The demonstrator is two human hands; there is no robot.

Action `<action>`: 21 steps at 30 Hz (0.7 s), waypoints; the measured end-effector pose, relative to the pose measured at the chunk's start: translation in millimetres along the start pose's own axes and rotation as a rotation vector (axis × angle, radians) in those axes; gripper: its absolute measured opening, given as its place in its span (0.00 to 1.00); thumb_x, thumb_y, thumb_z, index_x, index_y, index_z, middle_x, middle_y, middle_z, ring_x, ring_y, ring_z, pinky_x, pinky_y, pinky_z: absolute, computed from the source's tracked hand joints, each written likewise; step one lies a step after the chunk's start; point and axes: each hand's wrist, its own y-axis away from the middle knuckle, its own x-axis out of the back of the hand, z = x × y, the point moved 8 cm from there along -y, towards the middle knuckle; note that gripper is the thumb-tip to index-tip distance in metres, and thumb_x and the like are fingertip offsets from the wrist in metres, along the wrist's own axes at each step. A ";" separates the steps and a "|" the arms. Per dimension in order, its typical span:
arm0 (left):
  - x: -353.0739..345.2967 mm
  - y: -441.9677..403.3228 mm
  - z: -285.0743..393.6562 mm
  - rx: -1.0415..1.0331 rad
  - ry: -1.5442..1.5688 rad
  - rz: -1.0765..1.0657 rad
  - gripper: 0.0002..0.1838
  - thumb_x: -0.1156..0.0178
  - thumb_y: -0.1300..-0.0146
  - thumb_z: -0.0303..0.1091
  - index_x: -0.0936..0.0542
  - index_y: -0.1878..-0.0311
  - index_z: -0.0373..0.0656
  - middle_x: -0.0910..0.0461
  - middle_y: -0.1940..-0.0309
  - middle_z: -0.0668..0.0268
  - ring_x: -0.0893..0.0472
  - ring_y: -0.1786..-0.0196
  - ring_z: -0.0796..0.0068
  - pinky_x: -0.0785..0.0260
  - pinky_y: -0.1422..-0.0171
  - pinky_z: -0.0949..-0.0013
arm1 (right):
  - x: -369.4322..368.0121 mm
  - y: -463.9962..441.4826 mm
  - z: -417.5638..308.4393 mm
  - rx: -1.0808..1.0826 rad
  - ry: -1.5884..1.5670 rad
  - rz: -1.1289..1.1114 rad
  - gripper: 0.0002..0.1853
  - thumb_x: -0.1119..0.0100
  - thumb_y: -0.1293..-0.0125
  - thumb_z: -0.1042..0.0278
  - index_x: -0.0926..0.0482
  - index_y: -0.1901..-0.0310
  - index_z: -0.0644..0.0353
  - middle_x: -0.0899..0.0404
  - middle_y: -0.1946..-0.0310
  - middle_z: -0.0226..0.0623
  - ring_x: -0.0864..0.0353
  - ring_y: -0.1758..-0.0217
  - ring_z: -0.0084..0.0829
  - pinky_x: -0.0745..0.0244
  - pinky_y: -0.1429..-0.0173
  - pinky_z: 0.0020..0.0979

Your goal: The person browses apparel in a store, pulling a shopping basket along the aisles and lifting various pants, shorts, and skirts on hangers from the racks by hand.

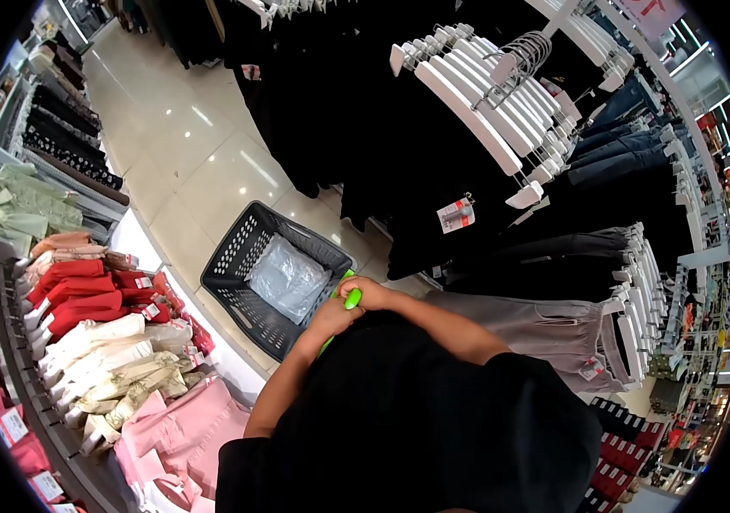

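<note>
A dark grey perforated basket stands over the tiled floor near the middle of the view, with a clear plastic-wrapped, pale package inside. Its green handle lies at the basket's near right side. My left hand is closed at the green handle, its fingers bent. Touching it from the right, my right hand is closed too, and a bright green handle end pokes out between the two hands.
Red, cream and pink clothes hang on a rack to the left. Black garments and white hangers fill the upper right. Grey trousers hang at right. A tiled aisle runs to the upper left.
</note>
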 end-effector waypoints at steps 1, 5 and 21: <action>-0.2 -0.2 -0.6 0.009 0.000 -0.010 0.25 0.39 0.45 0.54 0.18 0.63 0.36 0.17 0.67 0.49 0.17 0.61 0.51 0.28 0.56 0.55 | 0.0 -0.7 0.6 0.003 0.000 -0.008 0.07 0.38 0.48 0.76 0.28 0.73 0.61 0.22 0.65 0.37 0.23 0.59 0.36 0.29 0.52 0.33; 7.8 4.7 13.3 -0.112 -0.021 0.047 0.26 0.39 0.45 0.55 0.17 0.62 0.37 0.17 0.65 0.47 0.18 0.59 0.49 0.28 0.54 0.55 | -4.9 -2.0 13.1 -0.021 -0.014 -0.070 0.07 0.38 0.47 0.76 0.29 0.73 0.60 0.21 0.65 0.38 0.22 0.59 0.37 0.28 0.52 0.34; 117.9 -19.4 138.1 -0.610 -0.167 0.613 0.17 0.36 0.40 0.34 0.21 0.50 0.37 0.20 0.64 0.58 0.20 0.60 0.64 0.27 0.56 0.66 | 117.3 42.7 -113.6 -0.145 -0.097 0.234 0.11 0.46 0.34 0.74 0.22 0.51 0.61 0.20 0.57 0.39 0.21 0.55 0.33 0.26 0.51 0.31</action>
